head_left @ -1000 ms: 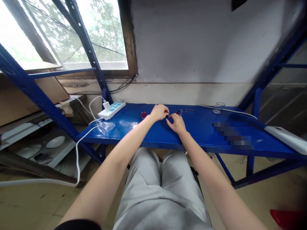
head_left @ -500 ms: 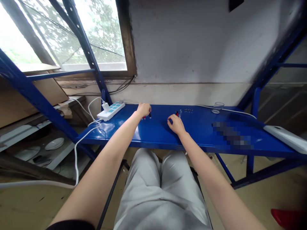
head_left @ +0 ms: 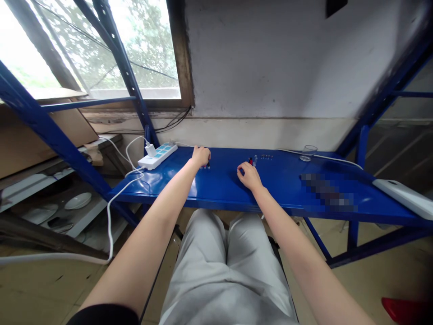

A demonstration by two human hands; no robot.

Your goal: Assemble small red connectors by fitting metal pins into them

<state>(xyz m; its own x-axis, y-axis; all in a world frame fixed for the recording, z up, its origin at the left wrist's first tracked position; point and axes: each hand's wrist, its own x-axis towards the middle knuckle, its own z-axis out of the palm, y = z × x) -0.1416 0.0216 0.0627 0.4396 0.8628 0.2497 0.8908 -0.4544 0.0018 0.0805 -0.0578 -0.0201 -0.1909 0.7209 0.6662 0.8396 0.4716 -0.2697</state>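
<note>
One small piece [head_left: 209, 166] shows black; its near end pale.

Landmark: blue table [head_left: 221, 192]. Left arm [head_left: 155, 230] stretched nearly straight across its front edge; left hand [head_left: 201, 156] over its far half, back of hand up, fingers bent down, fingertips partly hidden. Right arm [head_left: 291, 230] also reaching forward over that edge; right hand [head_left: 250, 175] low over mid-depth, thumb and index curled into a loose ring.

L hand [head_left: 202, 156] moved left, away fr R hand [head_left: 249, 175], bringing blk pc [head_left: 209, 165] nxt to red pcs [head_left: 204, 167].
</note>
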